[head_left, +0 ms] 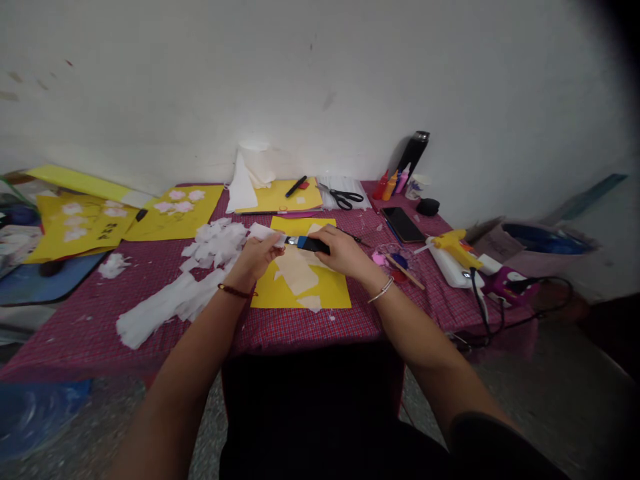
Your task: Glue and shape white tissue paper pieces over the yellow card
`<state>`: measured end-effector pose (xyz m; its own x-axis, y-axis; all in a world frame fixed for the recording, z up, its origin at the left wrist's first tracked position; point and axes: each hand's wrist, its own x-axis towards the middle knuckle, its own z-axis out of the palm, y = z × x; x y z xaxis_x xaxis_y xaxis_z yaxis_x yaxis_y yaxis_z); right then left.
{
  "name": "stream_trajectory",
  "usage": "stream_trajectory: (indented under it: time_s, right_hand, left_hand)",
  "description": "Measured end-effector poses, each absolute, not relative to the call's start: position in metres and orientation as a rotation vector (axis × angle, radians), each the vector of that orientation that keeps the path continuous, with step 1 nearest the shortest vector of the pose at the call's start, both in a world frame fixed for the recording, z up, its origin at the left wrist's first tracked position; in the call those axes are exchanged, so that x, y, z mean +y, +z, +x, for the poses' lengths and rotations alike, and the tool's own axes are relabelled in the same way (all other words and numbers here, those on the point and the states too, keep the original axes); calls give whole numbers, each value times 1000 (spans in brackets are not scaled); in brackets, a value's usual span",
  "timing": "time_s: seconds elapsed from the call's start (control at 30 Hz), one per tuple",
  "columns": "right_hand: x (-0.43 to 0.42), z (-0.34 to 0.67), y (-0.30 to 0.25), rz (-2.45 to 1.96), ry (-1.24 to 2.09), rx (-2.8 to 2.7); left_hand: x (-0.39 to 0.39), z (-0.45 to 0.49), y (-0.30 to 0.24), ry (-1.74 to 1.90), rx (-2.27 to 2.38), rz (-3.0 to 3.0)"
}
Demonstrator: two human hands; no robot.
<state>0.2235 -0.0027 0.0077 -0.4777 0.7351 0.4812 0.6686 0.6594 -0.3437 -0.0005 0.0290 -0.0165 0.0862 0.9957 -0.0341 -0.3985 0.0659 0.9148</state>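
My left hand (257,255) pinches a small white paper piece (264,233) over a yellow sheet (327,287) that lies on the checked cloth. My right hand (340,250) is closed round a brush with a blue and black handle (307,243), its tip touching the white piece. Pale paper pieces (296,272) lie on the yellow sheet under my hands. A heap of torn white paper (213,243) lies just left of my left hand.
Black scissors (344,196), a phone (403,224), small paint bottles (391,185), a dark flask (414,152) and a yellow glue gun (454,245) with its cable lie right. Yellow sheets with pale flowers (175,210) lie left. A white wall stands behind.
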Motion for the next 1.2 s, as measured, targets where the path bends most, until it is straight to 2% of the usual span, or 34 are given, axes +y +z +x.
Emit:
stream_trajectory:
  time_s: [0.67, 1.2]
  right_hand:
    - [3, 244, 15, -1098, 243, -2310]
    - [0, 228, 9, -1079, 187, -2270]
  left_hand:
    - [30, -24, -5, 1110, 875, 1279]
    - [21, 3, -13, 1207, 880, 1015]
